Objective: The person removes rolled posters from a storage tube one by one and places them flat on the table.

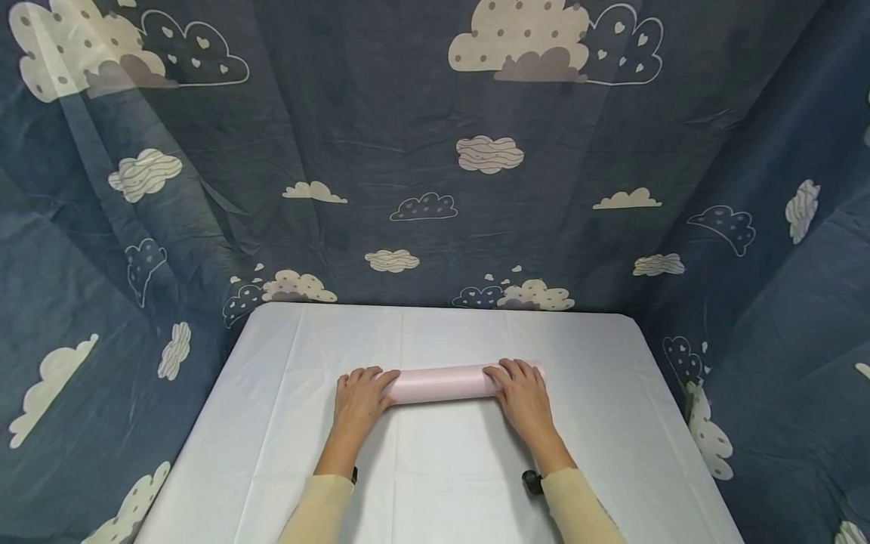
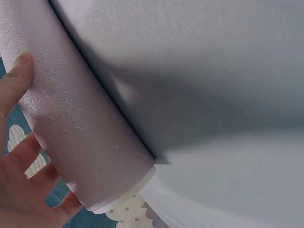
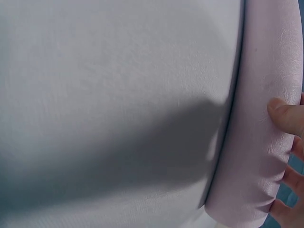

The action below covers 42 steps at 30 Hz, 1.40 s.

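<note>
A dark blue fabric backdrop [image 1: 381, 98] printed with pale clouds closes off the far side and both flanks, and in front of it we see a white cloth [image 1: 448, 461] spread over a table whose far edge and rounded far corners show. On that cloth, between the two hands and well short of the far edge, lies a pink roll [image 1: 442, 384] with a finely creased, slightly shiny surface. Its long axis is what we would watch: it runs left to right, nearly parallel to the far edge, with the right end tipped a little farther off than the left. The left hand [image 1: 359, 400] grips the left end and the right hand [image 1: 526, 397] holds it near the right end, so neither is plainly closer to the roll; we judge that an even pull or turn hangs on keeping both along that one line. From the wrist views we see each thumb laid on the near face and the fingers bent round the far side, the roll pinched between, with small dents beside the right fingers. A pale inner layer peeps out at the left end. A long dark line of shadow follows the roll's near side, where it meets the cloth. Both forearms reach in from the near side in pale yellow sleeves [image 1: 319, 502].
</note>
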Each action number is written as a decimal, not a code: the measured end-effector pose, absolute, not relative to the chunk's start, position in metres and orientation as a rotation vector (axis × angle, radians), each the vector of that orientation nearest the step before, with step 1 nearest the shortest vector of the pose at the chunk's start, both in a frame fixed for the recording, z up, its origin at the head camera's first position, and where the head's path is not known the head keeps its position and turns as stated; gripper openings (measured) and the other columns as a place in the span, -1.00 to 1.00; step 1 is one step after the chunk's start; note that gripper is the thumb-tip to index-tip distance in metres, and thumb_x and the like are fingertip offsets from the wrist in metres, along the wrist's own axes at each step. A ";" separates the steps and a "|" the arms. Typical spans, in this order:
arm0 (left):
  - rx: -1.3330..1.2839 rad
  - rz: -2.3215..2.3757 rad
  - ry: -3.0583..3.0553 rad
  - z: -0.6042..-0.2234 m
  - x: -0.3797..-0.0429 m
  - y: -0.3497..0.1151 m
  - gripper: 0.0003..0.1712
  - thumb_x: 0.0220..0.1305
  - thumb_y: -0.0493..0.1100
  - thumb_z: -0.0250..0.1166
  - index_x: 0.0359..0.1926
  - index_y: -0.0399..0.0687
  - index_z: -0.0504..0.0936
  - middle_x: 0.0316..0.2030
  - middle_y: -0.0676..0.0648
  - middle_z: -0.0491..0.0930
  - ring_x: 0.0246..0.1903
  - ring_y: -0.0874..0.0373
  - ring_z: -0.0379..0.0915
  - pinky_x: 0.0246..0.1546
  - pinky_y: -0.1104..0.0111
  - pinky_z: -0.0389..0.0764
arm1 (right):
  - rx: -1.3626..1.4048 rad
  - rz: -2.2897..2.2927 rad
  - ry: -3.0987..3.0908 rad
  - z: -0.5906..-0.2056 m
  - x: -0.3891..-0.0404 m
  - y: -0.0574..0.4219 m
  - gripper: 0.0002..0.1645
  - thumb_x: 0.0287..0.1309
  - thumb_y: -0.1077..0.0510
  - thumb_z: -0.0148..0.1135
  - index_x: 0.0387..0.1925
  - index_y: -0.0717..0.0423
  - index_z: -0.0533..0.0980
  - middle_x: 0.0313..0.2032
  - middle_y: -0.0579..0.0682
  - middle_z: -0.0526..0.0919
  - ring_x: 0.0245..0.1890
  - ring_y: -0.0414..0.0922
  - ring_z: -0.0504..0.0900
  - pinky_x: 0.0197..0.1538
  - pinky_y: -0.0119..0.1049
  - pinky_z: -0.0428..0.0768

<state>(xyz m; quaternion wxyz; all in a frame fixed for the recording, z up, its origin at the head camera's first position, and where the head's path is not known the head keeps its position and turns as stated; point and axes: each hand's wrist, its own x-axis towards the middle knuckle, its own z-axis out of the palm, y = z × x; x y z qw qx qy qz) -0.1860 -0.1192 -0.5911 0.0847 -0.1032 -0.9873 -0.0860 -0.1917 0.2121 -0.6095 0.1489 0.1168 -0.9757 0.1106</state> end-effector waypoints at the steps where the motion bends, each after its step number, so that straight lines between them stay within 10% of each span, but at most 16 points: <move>1: -0.305 -0.253 -2.946 -0.591 -0.186 -0.119 -0.38 0.22 0.16 0.51 0.31 0.42 0.63 0.25 -0.02 0.68 0.24 -0.13 0.56 0.24 -0.16 0.51 | 0.344 0.314 -2.805 -0.609 -0.192 0.213 -0.39 0.18 0.18 0.58 0.22 -0.29 0.60 0.27 0.05 0.62 0.35 0.18 0.51 0.46 0.31 0.40; 42: -0.219 -0.199 -2.896 -0.588 -0.167 -0.105 -0.37 0.14 0.22 0.53 0.27 0.44 0.66 0.13 -0.02 0.74 0.07 -0.15 0.65 -0.07 -0.06 0.55 | 0.452 0.361 -2.853 -0.610 -0.216 0.223 -0.37 0.22 0.24 0.53 0.27 -0.25 0.59 0.33 0.08 0.60 0.44 0.22 0.45 0.54 0.34 0.31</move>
